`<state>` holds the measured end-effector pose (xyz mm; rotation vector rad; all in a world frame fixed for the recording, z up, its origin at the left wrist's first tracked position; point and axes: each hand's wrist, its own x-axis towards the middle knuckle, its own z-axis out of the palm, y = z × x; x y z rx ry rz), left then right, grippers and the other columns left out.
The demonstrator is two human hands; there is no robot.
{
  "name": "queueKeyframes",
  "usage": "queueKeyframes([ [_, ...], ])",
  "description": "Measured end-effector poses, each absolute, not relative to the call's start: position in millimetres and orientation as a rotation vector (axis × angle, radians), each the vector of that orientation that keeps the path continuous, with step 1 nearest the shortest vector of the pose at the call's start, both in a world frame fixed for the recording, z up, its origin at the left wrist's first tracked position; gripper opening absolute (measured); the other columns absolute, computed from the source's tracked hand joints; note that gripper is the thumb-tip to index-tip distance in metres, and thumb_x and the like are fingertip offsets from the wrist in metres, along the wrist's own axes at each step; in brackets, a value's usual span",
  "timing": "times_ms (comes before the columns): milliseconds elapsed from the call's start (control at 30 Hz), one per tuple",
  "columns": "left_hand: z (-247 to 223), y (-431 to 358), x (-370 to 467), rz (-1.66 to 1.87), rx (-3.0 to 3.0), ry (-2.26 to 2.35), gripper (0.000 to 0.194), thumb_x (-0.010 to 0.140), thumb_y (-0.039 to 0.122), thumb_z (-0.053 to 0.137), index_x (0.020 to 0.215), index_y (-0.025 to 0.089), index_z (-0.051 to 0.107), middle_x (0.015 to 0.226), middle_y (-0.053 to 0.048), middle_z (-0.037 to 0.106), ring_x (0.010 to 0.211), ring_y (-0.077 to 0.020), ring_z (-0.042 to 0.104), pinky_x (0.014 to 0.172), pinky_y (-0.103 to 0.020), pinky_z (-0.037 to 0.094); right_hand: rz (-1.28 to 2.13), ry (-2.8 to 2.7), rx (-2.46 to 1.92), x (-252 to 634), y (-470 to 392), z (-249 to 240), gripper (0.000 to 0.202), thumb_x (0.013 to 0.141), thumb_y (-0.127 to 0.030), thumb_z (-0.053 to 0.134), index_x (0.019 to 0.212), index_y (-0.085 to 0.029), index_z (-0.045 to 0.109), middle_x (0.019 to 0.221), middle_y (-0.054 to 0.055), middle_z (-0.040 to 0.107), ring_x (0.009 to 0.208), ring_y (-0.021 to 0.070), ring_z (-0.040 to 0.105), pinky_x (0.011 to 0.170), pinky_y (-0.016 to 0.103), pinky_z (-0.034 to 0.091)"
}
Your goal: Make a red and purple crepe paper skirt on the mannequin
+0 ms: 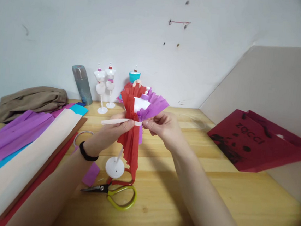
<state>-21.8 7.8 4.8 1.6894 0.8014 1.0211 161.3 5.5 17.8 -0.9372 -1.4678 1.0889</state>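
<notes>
A small white mannequin (140, 105) wears pleated red paper (131, 146) and a fan of purple paper (155, 104). Its round white base (114, 167) is tilted over the table. A pale strip (115, 121) crosses the waist. My left hand (114, 130) pinches the strip and red paper at the waist, its thumb on top. On the waist's right side, my right hand (162, 126) has its fingers pressed together at the strip's other end. Below lie scissors with yellow handles (122, 197) and a red loop partly under the mannequin.
Coloured paper sheets (27, 143) and brown cloth (31, 103) lie at the left. Behind stand a bottle (82, 84), white mannequins (99, 86) and one with a blue top (134, 77). A red bag (256, 144) leans at the right.
</notes>
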Motion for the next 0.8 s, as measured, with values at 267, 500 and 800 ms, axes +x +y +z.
queueKeyframes([
  [267, 0, 8, -24, 0.966, 1.51, 0.691, 0.044, 0.08, 0.058, 0.062, 0.075, 0.014, 0.066, 0.076, -0.007, 0.069, 0.069, -0.0177, 0.062, 0.061, -0.028, 0.049, 1.078, -1.501, -0.886, 163, 6, 18, 0.016, 0.063, -0.029, 0.072, 0.06, -0.018, 0.062, 0.054, -0.002, 0.061, 0.044, 0.0073, 0.047, 0.041, 0.022, 0.032],
  [500, 0, 7, -25, 0.855, 1.345, 0.492, 0.042, 0.08, 0.054, 0.065, 0.087, 0.013, 0.068, 0.086, -0.011, 0.071, 0.074, -0.0217, 0.067, 0.061, -0.029, 0.053, 1.145, -1.439, -0.878, 168, 17, 10, 0.017, 0.059, -0.026, 0.074, 0.059, -0.017, 0.06, 0.051, -0.004, 0.056, 0.041, 0.0056, 0.041, 0.04, 0.021, 0.029],
  [800, -6, 9, -19, 0.813, 1.296, 0.459, 0.049, 0.076, 0.056, 0.067, 0.099, 0.013, 0.068, 0.092, -0.012, 0.07, 0.074, -0.0216, 0.067, 0.061, -0.03, 0.053, 1.299, -1.515, -0.778, 163, 22, -2, 0.021, 0.067, -0.024, 0.07, 0.053, -0.016, 0.056, 0.045, -0.001, 0.057, 0.041, 0.0083, 0.048, 0.042, 0.022, 0.03],
])
